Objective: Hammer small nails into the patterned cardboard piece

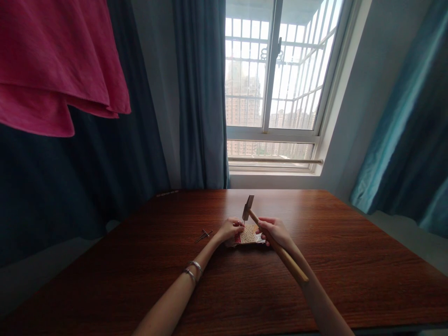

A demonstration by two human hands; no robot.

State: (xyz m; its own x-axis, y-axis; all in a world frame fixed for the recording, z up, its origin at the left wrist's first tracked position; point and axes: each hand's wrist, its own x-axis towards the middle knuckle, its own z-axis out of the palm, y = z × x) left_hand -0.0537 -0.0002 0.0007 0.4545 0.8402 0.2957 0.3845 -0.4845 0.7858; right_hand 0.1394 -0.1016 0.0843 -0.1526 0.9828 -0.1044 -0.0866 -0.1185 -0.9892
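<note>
My right hand (276, 232) is closed round the wooden handle of a hammer (289, 262), whose metal head points up and away from me. Just below the head, my left hand (231, 229) pinches a thin upright nail (244, 223), mostly hidden by the fingers. Both hands are over a small pale block (249, 234) covered in dark dots, which lies on a crumpled wrapper or sheet with some red on it. To the left of my left hand, a few loose nails (205, 234) lie crossed on the table.
The brown wood-grain table (168, 284) reaches back to the wall below a barred window (269, 93). Blue curtains (203, 93) hang behind it and at the right. A pink cloth (59, 65) hangs at the upper left.
</note>
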